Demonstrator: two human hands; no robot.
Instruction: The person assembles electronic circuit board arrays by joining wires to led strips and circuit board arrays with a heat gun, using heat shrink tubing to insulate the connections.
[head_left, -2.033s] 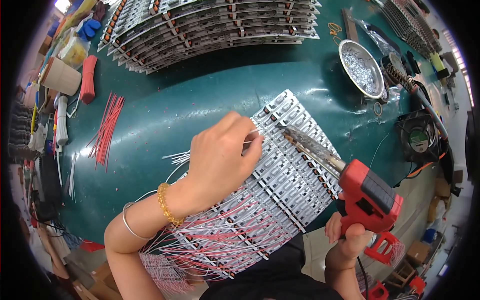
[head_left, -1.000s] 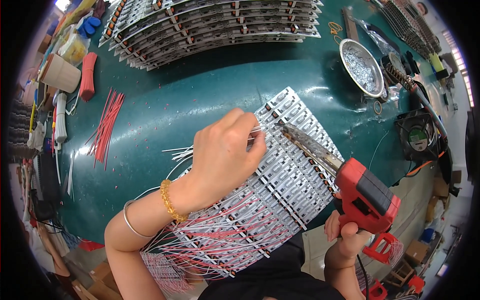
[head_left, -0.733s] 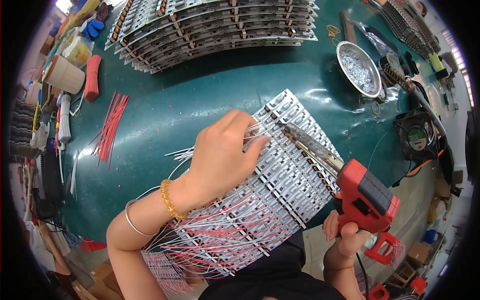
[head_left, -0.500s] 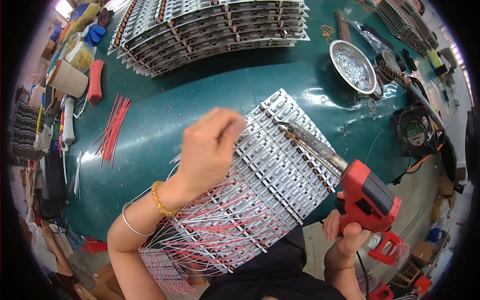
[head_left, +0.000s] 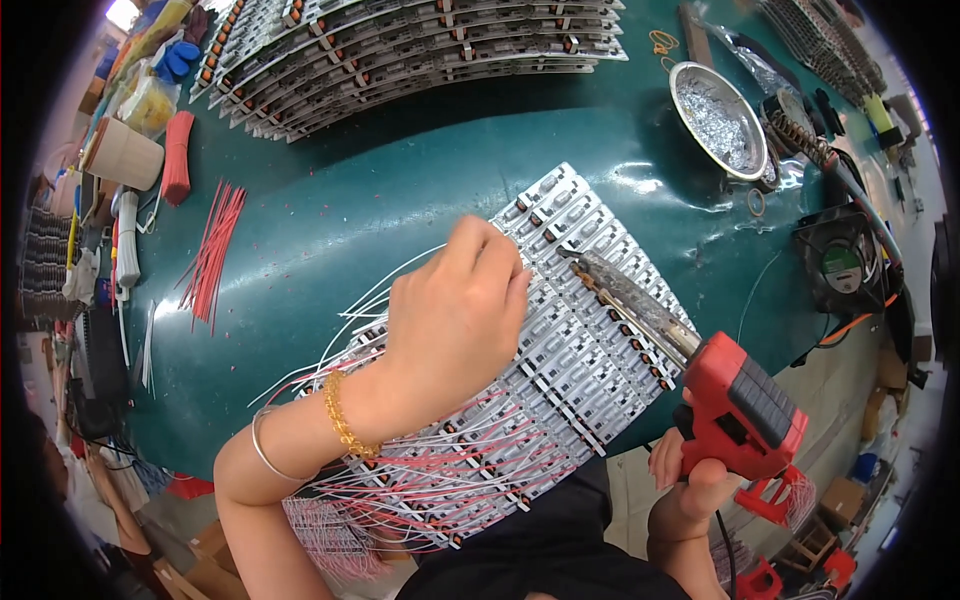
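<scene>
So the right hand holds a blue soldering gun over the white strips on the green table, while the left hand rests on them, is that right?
Not quite: the soldering gun is red, not blue, as the head view shows. The right hand does hold it over the white strips on the green table, with the left hand resting on them.

glossy red plastic soldering gun, shiny metal bowl, smooth green tabletop

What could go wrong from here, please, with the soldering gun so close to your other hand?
1. The left hand rests on the strip panel with its fingertips close to the tip of the red soldering gun held by the right hand; a slip could burn them.
2. Thin red and white wires cross the panel; the hot barrel might scorch their insulation.
3. The panel overhangs the green table at the near edge, so pressing could tip it.
</scene>
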